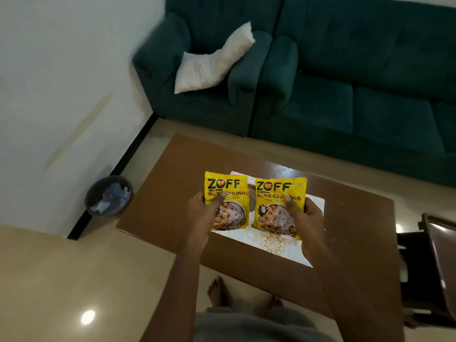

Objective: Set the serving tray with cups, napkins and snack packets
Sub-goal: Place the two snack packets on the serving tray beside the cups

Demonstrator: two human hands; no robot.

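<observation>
I hold two yellow snack packets side by side above the tray. My left hand (204, 213) grips the left snack packet (228, 191) by its lower left corner, thumb on the front. My right hand (304, 218) grips the right snack packet (278, 191) at its lower right, thumb on the front too. Under both packets lies a white serving tray (274, 243) with gold patterns, on a brown wooden table (345, 230). The packets and my hands hide most of the tray. No cups or napkins are in view.
A dark green sofa (345, 70) with a white pillow (214, 62) stands beyond the table. A dark waste bin (108, 196) sits on the floor by the wall at left. A dark chair (431, 262) is at the table's right end. My bare feet stand before the table's near edge.
</observation>
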